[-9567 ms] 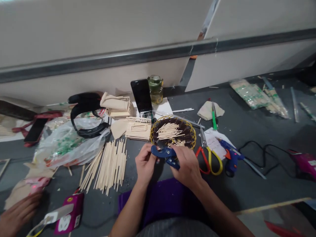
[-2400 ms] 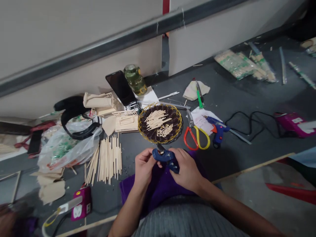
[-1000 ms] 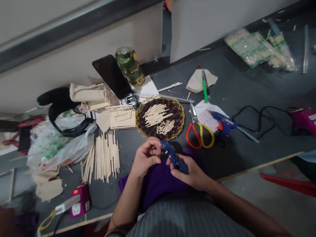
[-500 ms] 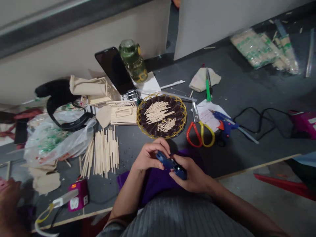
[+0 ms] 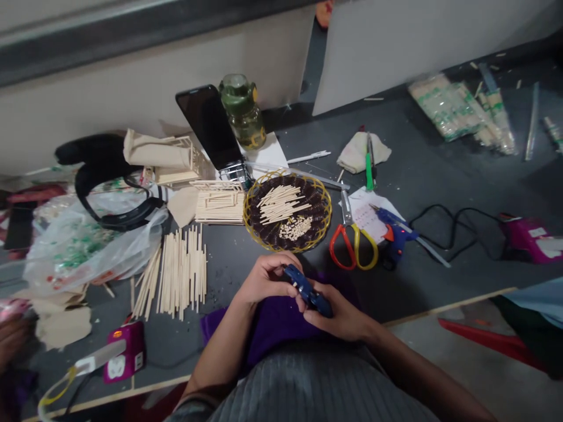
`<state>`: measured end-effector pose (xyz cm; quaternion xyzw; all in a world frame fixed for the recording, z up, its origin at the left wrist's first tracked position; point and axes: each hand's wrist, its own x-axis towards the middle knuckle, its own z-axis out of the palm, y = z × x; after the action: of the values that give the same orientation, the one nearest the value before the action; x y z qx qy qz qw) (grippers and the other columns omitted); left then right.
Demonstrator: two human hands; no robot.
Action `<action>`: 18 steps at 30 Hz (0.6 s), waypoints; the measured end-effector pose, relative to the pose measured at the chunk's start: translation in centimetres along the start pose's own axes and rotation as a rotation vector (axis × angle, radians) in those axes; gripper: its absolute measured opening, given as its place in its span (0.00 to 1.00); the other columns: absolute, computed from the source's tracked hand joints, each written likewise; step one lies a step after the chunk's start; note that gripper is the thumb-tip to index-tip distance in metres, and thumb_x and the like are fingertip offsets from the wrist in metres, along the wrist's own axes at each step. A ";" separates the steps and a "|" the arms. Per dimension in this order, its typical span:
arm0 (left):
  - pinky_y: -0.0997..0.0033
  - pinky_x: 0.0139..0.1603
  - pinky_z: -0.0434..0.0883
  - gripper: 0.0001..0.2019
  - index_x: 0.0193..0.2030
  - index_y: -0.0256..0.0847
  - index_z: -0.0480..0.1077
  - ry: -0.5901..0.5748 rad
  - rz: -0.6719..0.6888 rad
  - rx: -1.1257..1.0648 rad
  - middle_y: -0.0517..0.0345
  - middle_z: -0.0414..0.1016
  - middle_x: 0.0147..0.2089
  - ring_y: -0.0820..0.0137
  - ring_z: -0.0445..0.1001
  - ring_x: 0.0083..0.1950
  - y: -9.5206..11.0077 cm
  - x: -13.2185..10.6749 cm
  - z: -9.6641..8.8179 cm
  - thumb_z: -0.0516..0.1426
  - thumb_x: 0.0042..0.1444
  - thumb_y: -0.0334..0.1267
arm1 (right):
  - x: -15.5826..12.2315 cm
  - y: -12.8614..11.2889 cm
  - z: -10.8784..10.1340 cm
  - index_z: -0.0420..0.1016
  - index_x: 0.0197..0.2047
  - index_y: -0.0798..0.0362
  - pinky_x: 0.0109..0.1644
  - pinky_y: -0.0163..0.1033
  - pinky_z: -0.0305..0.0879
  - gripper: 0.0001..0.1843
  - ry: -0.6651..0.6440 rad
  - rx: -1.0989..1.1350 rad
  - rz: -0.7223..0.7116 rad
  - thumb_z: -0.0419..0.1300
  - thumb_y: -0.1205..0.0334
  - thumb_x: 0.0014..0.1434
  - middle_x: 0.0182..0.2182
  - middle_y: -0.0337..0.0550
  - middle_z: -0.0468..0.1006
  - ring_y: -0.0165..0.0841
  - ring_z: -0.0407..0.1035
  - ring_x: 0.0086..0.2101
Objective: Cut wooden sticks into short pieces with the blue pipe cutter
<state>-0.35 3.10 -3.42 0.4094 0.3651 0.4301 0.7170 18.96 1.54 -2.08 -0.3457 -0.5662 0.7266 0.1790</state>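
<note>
My right hand (image 5: 341, 310) grips the handles of a blue cutter (image 5: 308, 289) over my lap, above a purple cloth (image 5: 277, 319). My left hand (image 5: 268, 278) is curled with its fingertips pinched at the cutter's head; what they pinch is too small to see. Just beyond my hands a yellow-rimmed woven basket (image 5: 250, 202) holds short cut sticks and tiny stick pieces. A spread of long wooden sticks (image 5: 180, 272) lies on the grey floor to the left of my hands.
Red-and-yellow scissors (image 5: 354, 243) and a blue glue gun (image 5: 393, 234) with a black cord lie right of the basket. A propped phone (image 5: 211, 126), a green jar (image 5: 241, 111), a stick model (image 5: 220, 202), black headphones (image 5: 109, 211), a plastic bag (image 5: 88, 240), a magenta power strip (image 5: 121, 357). Another person's hand (image 5: 11, 337) at far left.
My hands with the cutter have drawn back from the basket's edge toward my lap. The cutter has turned from level to slanted, and my view has tilted further down.
</note>
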 end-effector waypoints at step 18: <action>0.71 0.32 0.73 0.15 0.34 0.36 0.81 -0.045 -0.032 -0.072 0.50 0.74 0.36 0.69 0.75 0.31 -0.1 -0.7 -1.5 0.71 0.41 0.44 | 0.5 2.1 0.7 0.69 0.38 0.53 0.37 0.34 0.66 0.08 0.053 -0.203 -0.024 0.58 0.67 0.52 0.30 0.38 0.73 0.30 0.68 0.31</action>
<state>-1.93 2.81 -4.03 0.3871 0.3395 0.4223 0.7460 18.44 0.78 -4.10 -0.3741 -0.6362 0.6538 0.1666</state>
